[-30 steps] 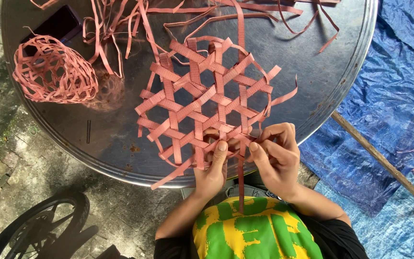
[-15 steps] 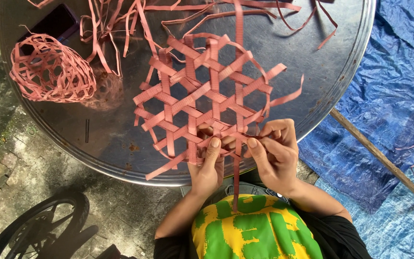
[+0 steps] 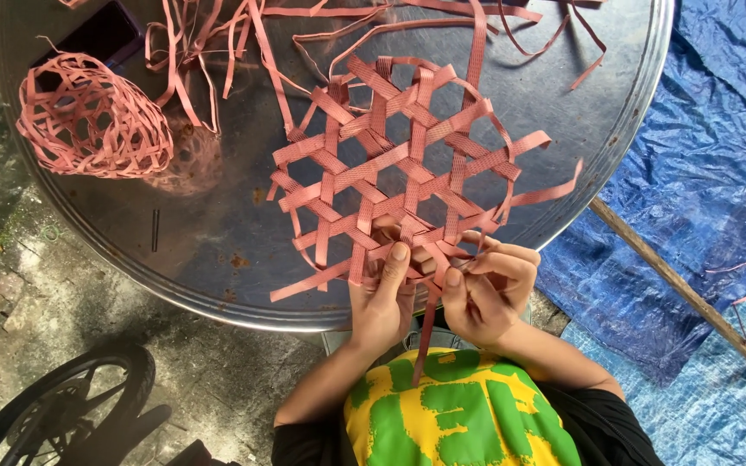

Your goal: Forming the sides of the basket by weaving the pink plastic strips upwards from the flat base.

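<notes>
Both hands work the near edge of the pink woven mat (image 3: 399,173) on the round metal table (image 3: 218,259). The left hand (image 3: 382,302) pinches one strip (thumb on top), and the right hand (image 3: 485,289) has its fingers curled closed around another.

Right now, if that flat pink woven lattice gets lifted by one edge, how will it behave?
The lattice would probably flex and sag: it is thin strips with open gaps. It looks light for its spread. Loose strip ends stick out unlocked, so pushing it may shift the weave where neither left hand nor right hand pins it.
</notes>
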